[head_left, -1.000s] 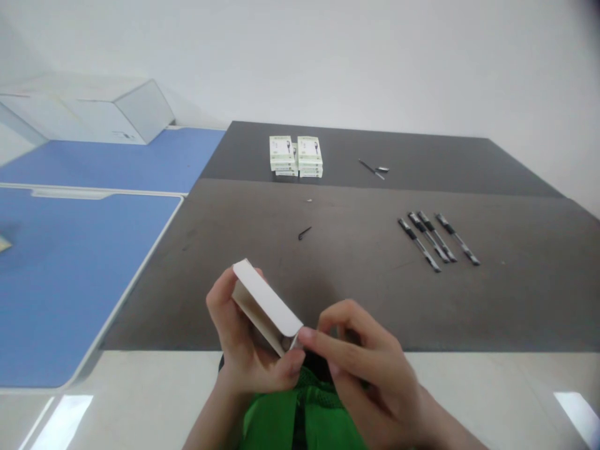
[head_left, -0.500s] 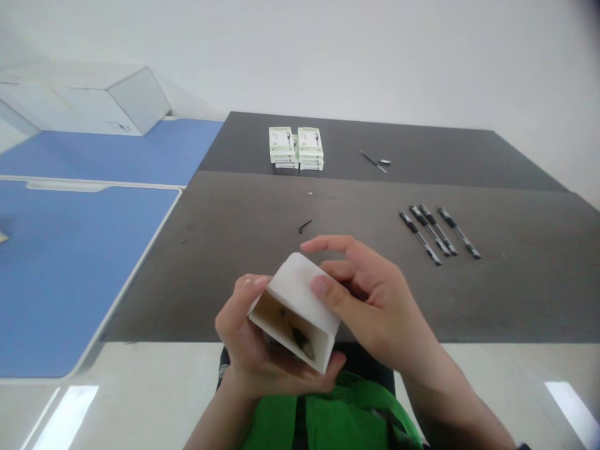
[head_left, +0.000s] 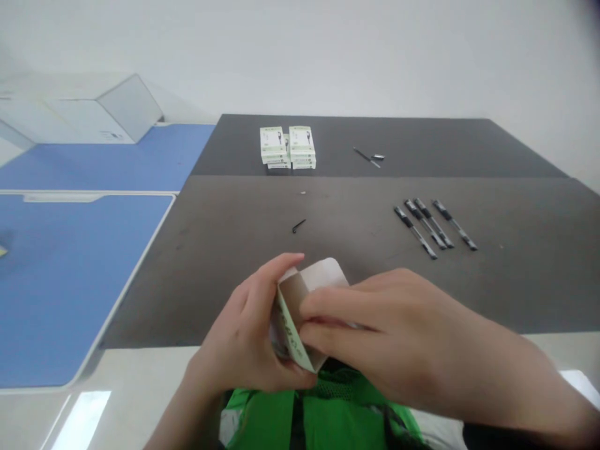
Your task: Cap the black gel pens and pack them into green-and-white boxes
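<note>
A small open paper carton (head_left: 291, 334), white with green print, is wrapped in the fingers and thumb of my left hand (head_left: 239, 334), near the front edge of the dark table. Its mouth faces up toward me, and a white flap (head_left: 328, 270) stands folded back on the far side. My right hand (head_left: 398, 337) reaches in from the right with thumb and forefinger closed together inside the mouth. Whatever they pinch is hidden by the fingers. The inside of the carton is mostly covered too.
Several black-and-clear pens (head_left: 422, 226) lie side by side on the dark table (head_left: 225, 250) at right. Printed cartons (head_left: 302, 142) are stacked farther back, left of a slim pen part (head_left: 365, 156). A small black hooked piece (head_left: 299, 225) lies mid-table. Blue tables (head_left: 70, 269) adjoin at left.
The carton has turned in my left hand, showing its printed side and folded-back flap. My right hand has gone from the flap down into the mouth. The dark tip seen inside is now covered.
</note>
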The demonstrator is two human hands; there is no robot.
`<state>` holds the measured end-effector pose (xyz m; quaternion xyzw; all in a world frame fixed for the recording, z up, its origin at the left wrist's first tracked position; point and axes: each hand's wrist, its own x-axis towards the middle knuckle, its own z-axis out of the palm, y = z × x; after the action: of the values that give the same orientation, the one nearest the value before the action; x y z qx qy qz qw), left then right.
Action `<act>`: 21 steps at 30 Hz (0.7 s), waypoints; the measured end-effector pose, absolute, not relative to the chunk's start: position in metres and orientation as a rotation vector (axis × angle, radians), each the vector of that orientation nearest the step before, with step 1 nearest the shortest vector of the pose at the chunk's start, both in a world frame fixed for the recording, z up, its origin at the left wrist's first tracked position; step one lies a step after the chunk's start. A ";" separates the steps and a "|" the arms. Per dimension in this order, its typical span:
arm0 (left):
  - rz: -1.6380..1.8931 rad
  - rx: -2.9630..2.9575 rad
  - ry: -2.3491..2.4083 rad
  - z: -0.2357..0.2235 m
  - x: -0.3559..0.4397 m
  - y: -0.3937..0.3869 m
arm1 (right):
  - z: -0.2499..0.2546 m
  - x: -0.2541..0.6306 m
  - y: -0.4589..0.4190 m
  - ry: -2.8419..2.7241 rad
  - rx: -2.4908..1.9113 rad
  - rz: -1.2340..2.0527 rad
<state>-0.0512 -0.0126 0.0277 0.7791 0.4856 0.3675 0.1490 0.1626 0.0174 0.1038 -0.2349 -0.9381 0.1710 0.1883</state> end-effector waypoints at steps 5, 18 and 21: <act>0.369 2.393 1.067 0.081 -0.057 0.012 | 0.090 0.163 0.038 -2.660 -0.296 1.122; -0.490 2.028 0.818 0.127 -0.009 0.078 | 0.026 0.166 0.039 -1.712 -0.355 1.987; -0.500 2.039 0.805 0.123 -0.007 0.083 | 0.023 0.170 0.039 -1.724 -0.431 1.908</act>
<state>-0.0065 0.0829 0.1232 0.8178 0.3230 -0.2007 0.4319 0.1703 0.0390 0.0229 -0.1594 -0.6377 0.7058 0.2640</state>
